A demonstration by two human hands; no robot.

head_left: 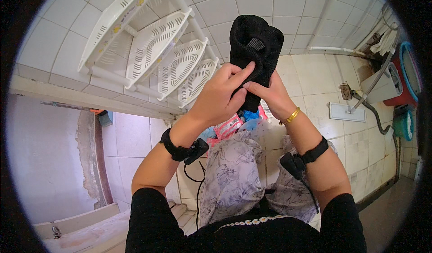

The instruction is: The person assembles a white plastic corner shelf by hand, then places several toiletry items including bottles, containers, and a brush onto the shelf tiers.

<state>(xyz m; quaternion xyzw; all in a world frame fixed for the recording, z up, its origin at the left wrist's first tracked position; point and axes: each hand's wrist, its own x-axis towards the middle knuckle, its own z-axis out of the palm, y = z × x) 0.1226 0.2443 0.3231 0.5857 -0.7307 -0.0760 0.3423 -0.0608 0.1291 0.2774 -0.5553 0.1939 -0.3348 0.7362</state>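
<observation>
Both hands hold up a black mesh fabric item (254, 35) in front of the white tiled wall. It is soft and rounded at the top, with folds around an opening that shows a lighter grey mesh; its exact kind I cannot make out. My left hand (219, 94) grips its near left side, index finger lying across the front and thumb lower down. My right hand (276, 95) supports it from the right, with the thumb pressed on the front and the other fingers hidden behind it.
A white plastic tiered rack (157, 55) stands close on the left. Pink packages (228, 126) lie beyond my knees. At right are a flat mop (347, 112), a grey hose (374, 114), a white bin (382, 85) and a teal basket (403, 125).
</observation>
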